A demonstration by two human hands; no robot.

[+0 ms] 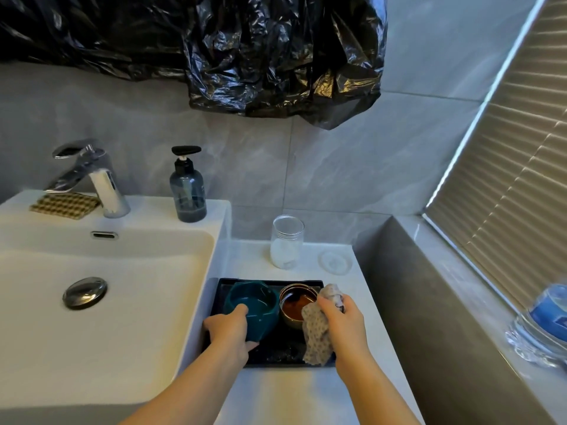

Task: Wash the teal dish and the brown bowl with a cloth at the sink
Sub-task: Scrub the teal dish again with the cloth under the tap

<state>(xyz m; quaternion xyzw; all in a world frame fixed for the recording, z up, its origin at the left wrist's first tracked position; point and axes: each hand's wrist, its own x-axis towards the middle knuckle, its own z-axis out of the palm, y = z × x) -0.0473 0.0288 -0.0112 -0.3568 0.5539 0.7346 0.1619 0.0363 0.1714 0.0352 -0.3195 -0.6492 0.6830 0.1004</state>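
So from the head cam we're looking down at a white counter right of a big white ceramic sink basin. On that counter sits a shallow black rectangular tray, and both task items are in it: the glossy teal ceramic dish on the left half and the small brown bowl with a shiny metallic rim just beside it on the right, looks like they're touching or nearly.

Our left hand is clamped on the near side of the teal dish, thumb hooked over the rim into the inside, fingers wrapped under the outer wall. Can't tell if the dish is lifted or resting on the tray. Our right hand is closed around a pale spotted washing cloth, bunched up in the fist with one end poking out above the knuckles and the rest hanging down over the tray's near right corner, right next to the brown bowl.

Further back there's a clear plastic jar with something white in the bottom. On the sink ledge: a chrome lever faucet, a dark blue pump soap bottle and a tan checked sponge pad. A crinkly black plastic sheet hangs on the grey tiled wall.
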